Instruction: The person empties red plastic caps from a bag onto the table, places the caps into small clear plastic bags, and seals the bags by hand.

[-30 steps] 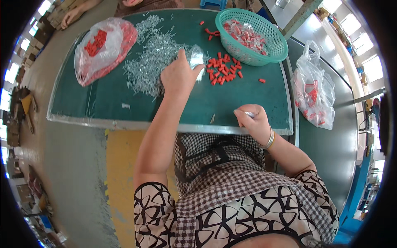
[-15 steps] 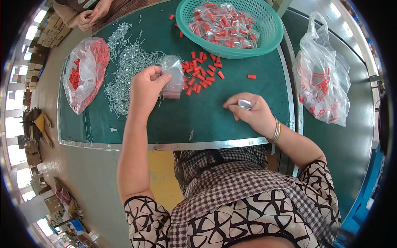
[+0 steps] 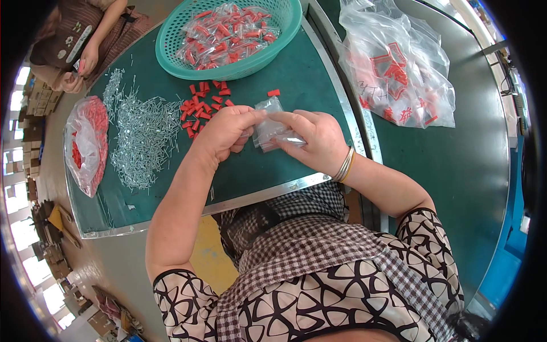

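Two hands in the head view, close together above a green table (image 3: 250, 179), near its front edge. Left hand (image 3: 225, 130) curled, thumb and forefinger pinched together on the left edge of some clear plastic bags (image 3: 264, 134). Right hand (image 3: 316, 137) bent in from the other side, clamped on the same bags between thumb and fingers, with bangles (image 3: 343, 165) around the wrist. Bags between both hands, held above the tabletop; cannot tell the number of layers or the contents, because of glare and covering fingers.

Just beyond the left hand, a loose heap of short red pieces (image 3: 198, 107), partly hidden by it; one single red piece (image 3: 274, 93) apart from these, beyond the bags. Farther left, a wide scatter of thin silvery nail-like pieces (image 3: 142, 139), then an open whitish bag (image 3: 89, 145) of small red pieces. At the far side, a perforated turquoise basket (image 3: 171, 52) full of clear packets (image 3: 225, 34) with red pieces inside. On the adjoining surface (image 3: 439, 176) to the right, a crumpled clear bag (image 3: 419, 71) with red printing. At upper left, another person's hands (image 3: 89, 58), near each other.
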Demonstrator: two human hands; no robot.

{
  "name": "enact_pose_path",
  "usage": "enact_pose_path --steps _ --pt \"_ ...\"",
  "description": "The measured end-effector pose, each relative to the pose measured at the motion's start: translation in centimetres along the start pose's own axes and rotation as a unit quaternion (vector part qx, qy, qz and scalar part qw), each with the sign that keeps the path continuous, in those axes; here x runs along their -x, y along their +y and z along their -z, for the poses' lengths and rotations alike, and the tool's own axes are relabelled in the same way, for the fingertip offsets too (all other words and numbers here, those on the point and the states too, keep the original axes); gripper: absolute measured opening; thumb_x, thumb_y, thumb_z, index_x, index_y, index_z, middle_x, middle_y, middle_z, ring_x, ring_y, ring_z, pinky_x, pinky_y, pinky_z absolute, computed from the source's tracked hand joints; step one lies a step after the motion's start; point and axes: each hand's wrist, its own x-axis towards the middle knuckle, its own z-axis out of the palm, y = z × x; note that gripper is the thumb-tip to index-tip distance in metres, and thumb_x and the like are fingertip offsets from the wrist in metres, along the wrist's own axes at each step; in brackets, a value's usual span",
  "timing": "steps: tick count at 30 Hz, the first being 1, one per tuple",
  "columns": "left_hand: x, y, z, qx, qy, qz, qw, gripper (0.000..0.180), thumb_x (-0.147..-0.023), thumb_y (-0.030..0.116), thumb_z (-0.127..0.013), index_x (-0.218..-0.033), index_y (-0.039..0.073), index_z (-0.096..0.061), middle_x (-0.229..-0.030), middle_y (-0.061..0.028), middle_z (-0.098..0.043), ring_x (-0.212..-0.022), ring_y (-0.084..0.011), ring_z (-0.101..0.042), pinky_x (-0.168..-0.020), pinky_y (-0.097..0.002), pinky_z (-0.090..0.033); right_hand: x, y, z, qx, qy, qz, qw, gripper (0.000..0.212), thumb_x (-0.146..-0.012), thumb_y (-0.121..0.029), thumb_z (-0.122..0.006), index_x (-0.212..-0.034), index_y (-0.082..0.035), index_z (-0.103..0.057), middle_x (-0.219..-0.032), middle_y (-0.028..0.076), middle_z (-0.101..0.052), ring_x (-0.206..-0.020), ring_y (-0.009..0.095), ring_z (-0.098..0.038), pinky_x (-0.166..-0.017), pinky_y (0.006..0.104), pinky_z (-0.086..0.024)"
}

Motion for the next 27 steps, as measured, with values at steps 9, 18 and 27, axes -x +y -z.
enact_pose_path --steps 9,18,27 --pt "2.7 -0.4 -1.7 -0.064 0.082 -0.136 0.985 0.021 -0.093 0.023 -0.063 -0.106 0.007 -0.059 -0.058 0.0082 -0.037 -0.048 -0.0017 -0.032 -0.042 -0.0193 -0.023 -0.8 0.8 0.0 -0.162 0.118 -0.224 0.954 0.012 -0.081 -0.012 -0.066 -0.09 -0.004 -0.069 -0.076 0.012 -0.068 -0.067 0.023 -0.067 -0.062 0.0329 -0.051" --pt "3.0 -1.9 -4.5 -0.317 0.261 -0.482 0.774 0.024 -0.077 0.003 -0.075 -0.099 0.008 -0.066 -0.064 -0.0045 -0.054 -0.053 -0.0132 -0.05 -0.05 -0.0295 -0.04 -1.1 -2.4 2.9 -0.274 0.079 -0.286 0.915 0.016 -0.082 -0.013 -0.065 -0.091 -0.001 -0.069 -0.076 0.01 -0.069 -0.066 0.017 -0.065 -0.063 0.0299 -0.051" --pt "2.0 -0.9 -4.2 -0.418 0.243 -0.503 0.717 0.008 -0.084 0.012 -0.068 -0.09 0.009 -0.065 -0.071 -0.0073 -0.06 -0.06 -0.027 -0.06 -0.052 -0.0364 -0.045 0.1 -3.7 4.4 -0.084 0.058 -0.201 0.974 0.012 -0.074 -0.009 -0.066 -0.084 -0.005 -0.069 -0.074 0.013 -0.066 -0.065 0.032 -0.064 -0.062 0.0367 -0.051"
